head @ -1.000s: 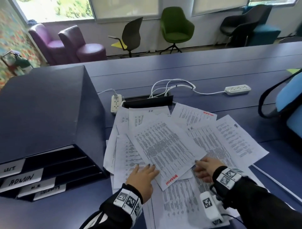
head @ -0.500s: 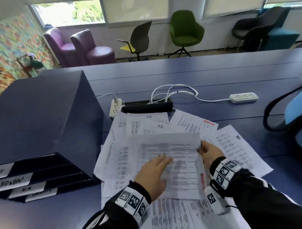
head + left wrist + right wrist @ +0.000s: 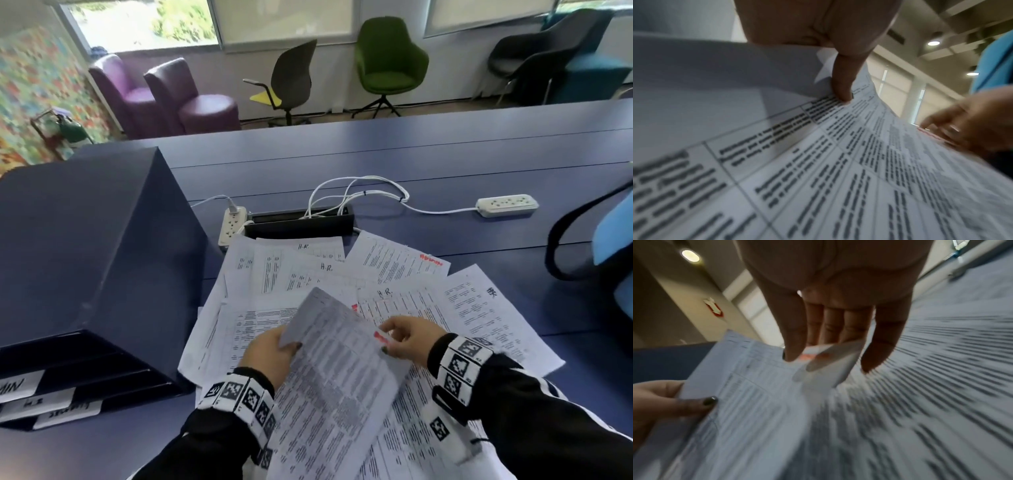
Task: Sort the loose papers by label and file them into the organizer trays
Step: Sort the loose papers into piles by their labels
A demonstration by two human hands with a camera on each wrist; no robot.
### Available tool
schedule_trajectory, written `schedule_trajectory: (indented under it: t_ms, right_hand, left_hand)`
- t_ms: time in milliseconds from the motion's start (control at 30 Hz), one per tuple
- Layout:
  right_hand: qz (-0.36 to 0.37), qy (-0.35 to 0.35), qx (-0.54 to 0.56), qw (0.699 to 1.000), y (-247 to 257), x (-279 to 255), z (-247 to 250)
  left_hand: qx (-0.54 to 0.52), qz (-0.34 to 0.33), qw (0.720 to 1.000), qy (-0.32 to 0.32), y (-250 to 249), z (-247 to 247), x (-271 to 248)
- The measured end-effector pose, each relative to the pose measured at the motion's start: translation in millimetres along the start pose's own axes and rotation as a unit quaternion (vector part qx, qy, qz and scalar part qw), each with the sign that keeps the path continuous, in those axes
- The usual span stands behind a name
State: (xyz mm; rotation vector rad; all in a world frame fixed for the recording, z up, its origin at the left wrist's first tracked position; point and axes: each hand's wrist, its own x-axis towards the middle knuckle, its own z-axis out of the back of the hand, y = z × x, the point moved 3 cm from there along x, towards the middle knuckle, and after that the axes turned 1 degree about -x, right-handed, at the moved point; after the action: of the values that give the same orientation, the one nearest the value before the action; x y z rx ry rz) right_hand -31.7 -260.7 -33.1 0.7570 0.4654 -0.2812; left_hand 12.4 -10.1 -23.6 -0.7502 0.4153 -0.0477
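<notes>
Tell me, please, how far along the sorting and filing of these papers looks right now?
Barely started. No filed paper shows in the organizer; what is visible of its labelled slots looks dark. In hand: the left hand pinches one lifted sheet by its edge, while the right hand holds the corner with red writing. Left: the loose papers, several marked H.R., lie spread over the table.

The head camera looks forward and down over the desk [image 3: 445,164]. Both wrist cameras sit close beneath the palms, tilted upward, sharing the lifted sheet [image 3: 339,383] [image 3: 838,170] [image 3: 740,402].
</notes>
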Motion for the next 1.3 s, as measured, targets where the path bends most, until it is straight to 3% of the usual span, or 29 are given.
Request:
schedule_trajectory:
  t_ms: [67,200,267,467,600,967,1200,1300]
  right_hand:
    - [-0.049,0.012,0.051,0.997,-17.3,4.1,-4.8]
    - [-0.132,-0.036,0.232,0.963,-43.9,7.2,-10.0]
    - [-0.149,-0.036,0.304,0.94,-48.1,8.1,-7.8]
    - [-0.154,0.005,0.375,0.914,-37.7,15.0,-12.1]
    - [-0.144,0.028,0.349,0.925,-21.1,16.5,-37.7]
    - [-0.086,-0.03,0.129,0.987,8.5,18.8,-53.9]
    - [-0.096,-0.068,0.214,0.97,3.4,16.2,-43.2]
    - [-0.1,-0.115,0.165,0.974,0.9,18.8,-31.2]
  left_hand:
    - [0.009,0.014,1.0,-0.009,9.0,6.7,6.5]
    - [0.127,0.015,0.987,0.1,21.6,3.6,14.7]
    - [0.137,0.022,0.986,0.095,24.5,4.8,18.8]
    - [0.218,-0.043,0.974,0.051,16.9,21.0,29.0]
    - [0.255,-0.085,0.961,0.066,15.8,17.2,31.6]
    - [0.253,-0.138,0.952,0.1,16.6,8.7,25.0]
    - [0.257,-0.146,0.952,0.082,7.9,19.3,23.6]
    - [0.261,-0.149,0.95,0.082,3.5,29.5,22.7]
